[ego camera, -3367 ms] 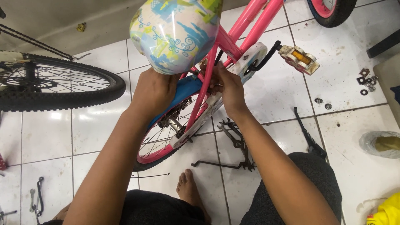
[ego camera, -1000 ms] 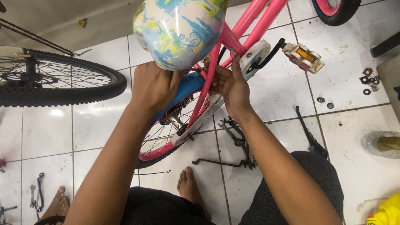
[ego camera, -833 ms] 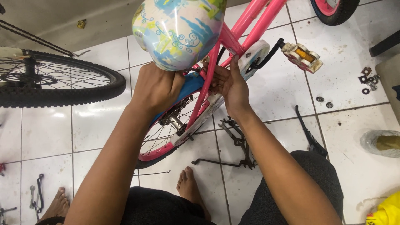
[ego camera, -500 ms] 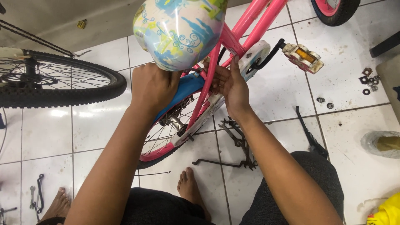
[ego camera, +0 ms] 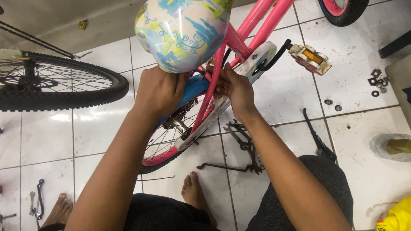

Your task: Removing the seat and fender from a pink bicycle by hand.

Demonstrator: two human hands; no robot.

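Observation:
A small pink bicycle [ego camera: 252,23] stands in front of me, its patterned white, blue and green saddle [ego camera: 182,32] at the top centre. My left hand [ego camera: 160,92] grips under the saddle, over the blue rear mudguard [ego camera: 195,87]. My right hand [ego camera: 233,87] is closed on the pink frame stay [ego camera: 212,94] just below the seat. What the fingers pinch there is hidden. The pink-rimmed rear wheel [ego camera: 165,145] sits below my hands. A white chain guard [ego camera: 257,60] and a pedal [ego camera: 310,57] lie to the right.
A large black bicycle tyre [ego camera: 64,85] stands at the left. A black kickstand and metal parts [ego camera: 242,147] lie on the white tile floor, nuts and washers [ego camera: 376,83] at right, wrenches [ego camera: 38,201] at lower left. My bare feet [ego camera: 195,194] rest below.
Both hands keep their grip under the saddle; the right hand's fingers shifted slightly on the stay. The view tilted a little.

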